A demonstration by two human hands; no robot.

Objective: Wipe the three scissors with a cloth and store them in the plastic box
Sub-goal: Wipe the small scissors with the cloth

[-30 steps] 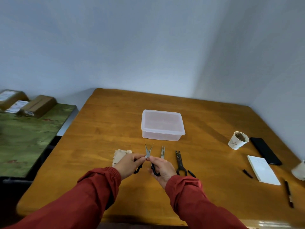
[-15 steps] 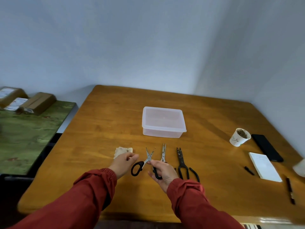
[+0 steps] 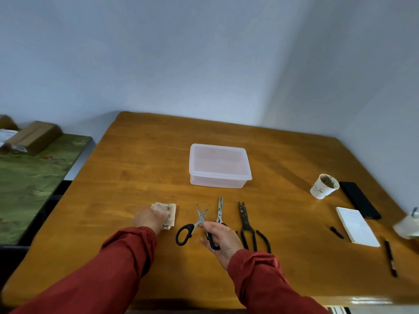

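Black-handled scissors (image 3: 196,224), blades splayed, pinched by right hand (image 3: 221,239); left hand (image 3: 150,219) reaching onto stained cloth (image 3: 166,211) alongside, grip unclear. Open edges likely to nick wiping fingers.

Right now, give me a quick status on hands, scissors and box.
Left hand on cloth. Right hand grips black-handled scissors, blades open. Two other scissors on table. Plastic box lidded, path clear.

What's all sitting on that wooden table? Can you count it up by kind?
Scissors: 3
Cloth: 1
Lidded plastic box: 1
Paper cup: 1
Phone: 1
Notepad: 1
Pen: 1
Small black cap-like piece: 1
Total: 10, leaving out a blurred white thing at the right edge.
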